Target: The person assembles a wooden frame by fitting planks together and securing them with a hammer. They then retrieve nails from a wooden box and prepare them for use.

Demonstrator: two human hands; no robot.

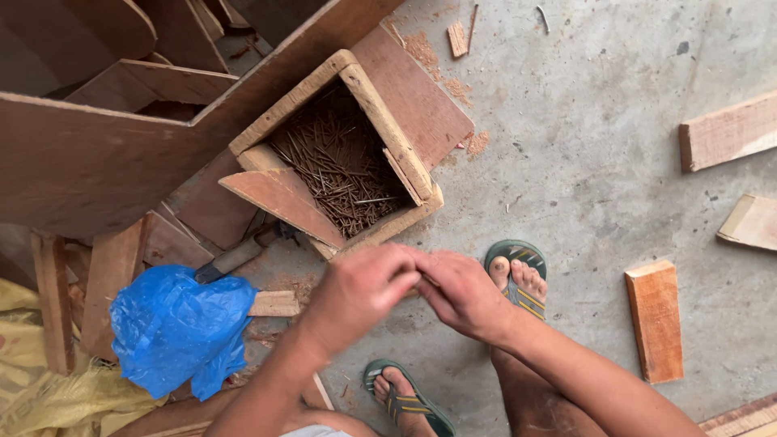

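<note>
My left hand (360,291) and my right hand (463,295) meet fingertip to fingertip just below a wooden box (388,133) filled with several rusty brown nails (340,166). The fingers of both hands are curled together; whatever small thing is pinched between them is hidden. A brown wooden wedge (279,202) leans into the box's near corner. My feet in green striped sandals (518,275) rest on the concrete floor (599,178) under my hands.
A crumpled blue plastic bag (178,328) lies at lower left beside yellow sacking (40,396). Large brown plywood panels (97,162) fill the upper left. Wood offcuts (655,320) lie at right, and a dark-handled tool (235,259) rests near the box.
</note>
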